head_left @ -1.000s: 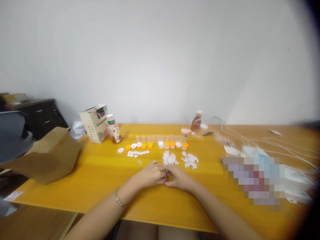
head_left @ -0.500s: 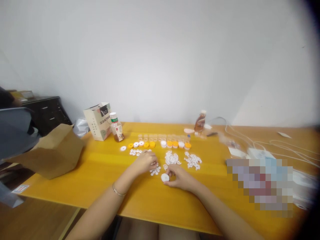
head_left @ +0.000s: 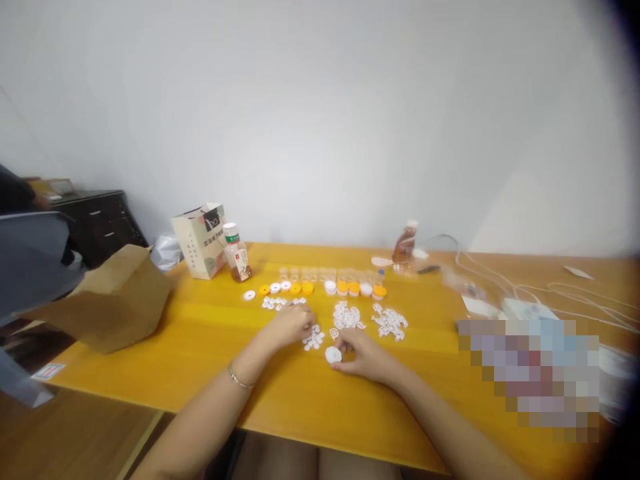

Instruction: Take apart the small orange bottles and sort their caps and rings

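My right hand (head_left: 360, 353) pinches a round white cap (head_left: 333, 355) between thumb and fingers, near the front of the table. My left hand (head_left: 295, 323) is closed, its fingertips bent down at the edge of a pile of small white discs (head_left: 313, 339). Whatever those fingers hold, if anything, is hidden. Behind my left hand are more small white pieces (head_left: 273, 304). Two heaps of openwork white pieces, a nearer-centre heap (head_left: 346, 316) and a right heap (head_left: 391, 323), lie beyond my right hand. Orange and white caps (head_left: 307, 289) form a row farther back.
Clear little jars (head_left: 320, 274) line up behind the caps. A paper bag (head_left: 200, 243) and a labelled bottle (head_left: 236, 253) stand at the back left, with a brown bottle (head_left: 405, 245) at the back right. Brown cardboard (head_left: 117, 300) sits left; white cables (head_left: 530, 290) run right.
The view has shifted slightly, so things on the table appear a little farther right. Both hands keep nearly the same pose, the white cap still in my right hand.
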Action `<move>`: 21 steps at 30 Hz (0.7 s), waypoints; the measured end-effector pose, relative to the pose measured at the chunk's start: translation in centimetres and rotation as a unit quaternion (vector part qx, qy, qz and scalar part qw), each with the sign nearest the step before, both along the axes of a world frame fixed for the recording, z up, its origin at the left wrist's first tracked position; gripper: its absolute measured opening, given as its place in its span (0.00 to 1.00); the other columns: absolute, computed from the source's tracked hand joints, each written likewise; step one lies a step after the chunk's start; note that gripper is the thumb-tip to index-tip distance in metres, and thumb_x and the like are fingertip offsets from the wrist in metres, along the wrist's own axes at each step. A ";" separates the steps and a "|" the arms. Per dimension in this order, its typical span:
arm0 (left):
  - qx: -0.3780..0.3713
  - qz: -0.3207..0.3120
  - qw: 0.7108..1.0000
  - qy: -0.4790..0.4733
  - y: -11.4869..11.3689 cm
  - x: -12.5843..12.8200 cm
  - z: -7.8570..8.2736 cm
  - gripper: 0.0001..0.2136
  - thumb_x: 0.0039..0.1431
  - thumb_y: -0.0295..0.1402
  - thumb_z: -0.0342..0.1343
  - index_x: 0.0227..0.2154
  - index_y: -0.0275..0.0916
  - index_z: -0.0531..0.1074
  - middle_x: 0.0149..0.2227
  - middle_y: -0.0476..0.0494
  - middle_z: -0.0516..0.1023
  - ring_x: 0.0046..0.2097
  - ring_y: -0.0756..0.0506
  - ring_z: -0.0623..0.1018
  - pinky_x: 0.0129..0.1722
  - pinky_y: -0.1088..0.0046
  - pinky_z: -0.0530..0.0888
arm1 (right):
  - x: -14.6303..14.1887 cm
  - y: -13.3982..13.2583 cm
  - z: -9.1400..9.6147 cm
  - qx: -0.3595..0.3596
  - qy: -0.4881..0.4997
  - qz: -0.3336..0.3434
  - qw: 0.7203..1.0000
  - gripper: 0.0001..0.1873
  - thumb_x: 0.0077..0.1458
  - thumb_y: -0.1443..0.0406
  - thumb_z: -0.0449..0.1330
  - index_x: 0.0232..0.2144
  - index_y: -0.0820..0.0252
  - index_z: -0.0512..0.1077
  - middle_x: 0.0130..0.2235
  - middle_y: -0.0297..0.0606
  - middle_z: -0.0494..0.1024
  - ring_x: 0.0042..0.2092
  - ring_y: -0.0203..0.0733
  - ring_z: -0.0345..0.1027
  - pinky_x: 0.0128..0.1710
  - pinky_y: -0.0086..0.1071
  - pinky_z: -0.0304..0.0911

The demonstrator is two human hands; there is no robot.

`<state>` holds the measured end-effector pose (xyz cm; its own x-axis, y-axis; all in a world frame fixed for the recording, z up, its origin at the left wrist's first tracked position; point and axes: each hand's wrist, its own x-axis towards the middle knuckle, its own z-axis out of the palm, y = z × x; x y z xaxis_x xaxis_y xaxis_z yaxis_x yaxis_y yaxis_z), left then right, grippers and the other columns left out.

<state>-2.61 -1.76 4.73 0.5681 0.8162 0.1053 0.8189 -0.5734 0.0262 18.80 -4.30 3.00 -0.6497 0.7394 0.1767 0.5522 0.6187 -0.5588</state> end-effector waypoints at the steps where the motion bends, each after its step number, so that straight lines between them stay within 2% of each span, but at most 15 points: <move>1: 0.003 -0.003 1.000 -0.002 -0.2 0.1 0.1 0.04 0.51 0.27 0.52 0.29 0.38 0.70 0.33 0.44 0.72 0.38 0.45 0.71 0.39 0.71 0.62 | 0.0 0.0 0.0 0.000 0.001 0.000 1.000 0.09 0.42 0.63 0.62 0.27 0.59 0.67 0.30 0.34 0.70 0.32 0.38 0.62 0.32 0.30 0.58; 4: 0.018 -0.046 0.998 -0.033 -1.0 0.4 0.6 0.05 0.54 0.30 0.51 0.33 0.39 0.70 0.35 0.45 0.72 0.38 0.46 0.71 0.39 0.72 0.62 | 0.0 0.0 0.0 -0.001 0.004 0.000 1.000 0.09 0.42 0.63 0.62 0.27 0.58 0.67 0.30 0.34 0.70 0.32 0.39 0.62 0.33 0.30 0.58; 8: 0.001 -0.170 0.982 -0.079 -2.1 1.4 0.5 0.05 0.57 0.34 0.50 0.35 0.41 0.69 0.35 0.48 0.72 0.38 0.49 0.71 0.39 0.73 0.61 | -0.1 0.0 -0.1 0.002 0.012 0.002 1.000 0.08 0.42 0.64 0.61 0.26 0.58 0.66 0.29 0.33 0.70 0.33 0.38 0.62 0.33 0.30 0.58; 10: 0.001 -0.208 0.974 -0.091 -2.3 1.9 0.2 0.06 0.58 0.34 0.50 0.35 0.41 0.69 0.36 0.49 0.73 0.39 0.49 0.71 0.39 0.74 0.60 | 0.0 0.0 -0.2 0.007 0.016 0.007 1.000 0.07 0.42 0.64 0.61 0.25 0.58 0.66 0.29 0.32 0.70 0.32 0.38 0.62 0.33 0.30 0.58; 15: 0.047 -0.240 0.967 -0.074 -2.2 2.5 -0.6 0.07 0.60 0.33 0.47 0.34 0.39 0.69 0.35 0.48 0.73 0.38 0.50 0.71 0.37 0.73 0.60 | 0.0 0.1 -0.4 0.010 0.028 0.006 1.000 0.08 0.43 0.63 0.61 0.24 0.58 0.65 0.27 0.32 0.69 0.31 0.37 0.62 0.32 0.29 0.58; 21: 0.108 -0.252 0.960 -0.048 -2.3 2.5 -0.4 0.08 0.61 0.32 0.45 0.33 0.39 0.69 0.33 0.48 0.72 0.37 0.50 0.70 0.36 0.73 0.60 | 0.0 0.1 -0.4 0.008 0.031 0.000 0.999 0.07 0.42 0.64 0.61 0.23 0.58 0.64 0.26 0.32 0.69 0.30 0.37 0.62 0.31 0.29 0.57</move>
